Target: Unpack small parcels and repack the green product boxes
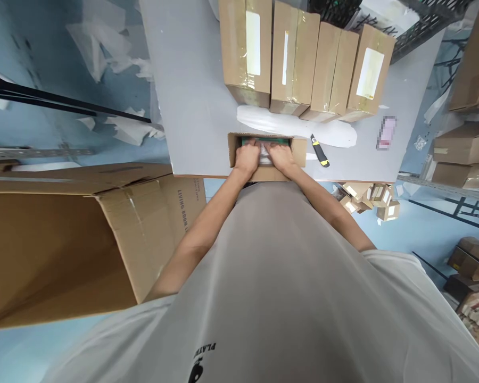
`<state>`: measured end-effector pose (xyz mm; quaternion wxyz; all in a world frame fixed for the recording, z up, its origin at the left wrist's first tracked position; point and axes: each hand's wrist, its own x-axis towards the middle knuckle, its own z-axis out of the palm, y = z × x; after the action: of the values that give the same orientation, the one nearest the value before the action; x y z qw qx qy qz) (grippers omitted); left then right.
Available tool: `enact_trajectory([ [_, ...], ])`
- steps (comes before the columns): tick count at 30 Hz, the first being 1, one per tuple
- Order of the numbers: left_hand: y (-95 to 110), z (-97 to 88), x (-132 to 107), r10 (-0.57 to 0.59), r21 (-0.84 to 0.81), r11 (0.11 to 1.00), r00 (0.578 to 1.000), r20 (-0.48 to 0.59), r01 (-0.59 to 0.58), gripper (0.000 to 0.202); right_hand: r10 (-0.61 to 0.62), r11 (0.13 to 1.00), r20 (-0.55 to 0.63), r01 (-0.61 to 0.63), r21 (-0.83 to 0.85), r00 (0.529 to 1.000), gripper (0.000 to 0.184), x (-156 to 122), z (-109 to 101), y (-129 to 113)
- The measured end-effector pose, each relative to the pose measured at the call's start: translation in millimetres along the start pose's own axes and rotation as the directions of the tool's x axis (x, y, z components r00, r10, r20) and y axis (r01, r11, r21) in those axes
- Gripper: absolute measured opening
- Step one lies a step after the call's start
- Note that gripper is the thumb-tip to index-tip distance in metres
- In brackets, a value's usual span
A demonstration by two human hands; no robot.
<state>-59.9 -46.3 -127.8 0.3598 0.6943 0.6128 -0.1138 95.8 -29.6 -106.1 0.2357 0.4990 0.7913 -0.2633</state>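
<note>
A small open cardboard box (270,174) stands at the front edge of the grey table, its flaps folded outward. Both my hands reach into it. My left hand (247,158) is at the left side of the opening with its fingers curled, and my right hand (280,156) mirrors it on the right. Between them shows something pale in clear wrapping (264,154), with a green strip behind it. The fingertips are hidden, so what they grip cannot be made out. A yellow and black box cutter (320,151) lies to the right of the box.
A long white wrapped bundle (295,123) lies behind the box. Several taped cartons (293,58) stand in a row beyond it, with a black crate (431,26) behind them. A large open carton (143,229) is on my left. A blurred pink item (386,133) lies right.
</note>
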Motion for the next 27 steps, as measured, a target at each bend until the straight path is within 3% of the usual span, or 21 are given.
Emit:
enact_trajectory([
  [4, -3, 1.6, -9, 0.043, -0.029, 0.999, 0.999, 0.011, -0.042, 0.043, -0.046, 0.999, 0.025, 0.046, 0.024, 0.999, 0.047, -11, 1, 1],
  [9, -8, -1.8, -37, 0.053, -0.235, 0.967, 0.981, -0.189, -0.097, 0.031, -0.032, 0.989, -0.095, 0.045, 0.143, 0.995, 0.035, -41, 1, 3],
  [12, -11, -14.6, -63, 0.041, -0.406, 0.894, 0.936, -0.350, -0.191, 0.029, -0.004, 0.978, -0.219, 0.049, 0.202, 0.976, 0.035, -64, -10, -8],
  [16, -26, -47.6, -89, -0.063, -0.521, 0.808, 0.839, -0.540, -0.274, 0.028, -0.030, 0.974, -0.322, 0.101, 0.205, 0.946, 0.041, -70, -47, -44],
  [19, -57, -70.2, -91, -0.168, -0.546, 0.787, 0.751, -0.639, -0.288, 0.024, -0.088, 0.962, -0.380, 0.177, 0.206, 0.921, 0.040, -49, -78, -80],
  [21, -87, -75.1, -82, -0.246, -0.575, 0.777, 0.716, -0.653, -0.257, 0.022, -0.131, 0.954, -0.406, 0.226, 0.196, 0.904, 0.040, -24, -91, -103],
  [24, -135, -62.9, -59, -0.346, -0.629, 0.759, 0.714, -0.609, -0.169, 0.025, -0.190, 0.958, -0.354, 0.252, 0.138, 0.916, 0.044, 21, -95, -134],
  [27, -169, -37.5, -33, -0.392, -0.655, 0.755, 0.777, -0.492, -0.034, 0.029, -0.166, 0.982, -0.230, 0.181, 0.048, 0.959, 0.046, 63, -80, -157],
])
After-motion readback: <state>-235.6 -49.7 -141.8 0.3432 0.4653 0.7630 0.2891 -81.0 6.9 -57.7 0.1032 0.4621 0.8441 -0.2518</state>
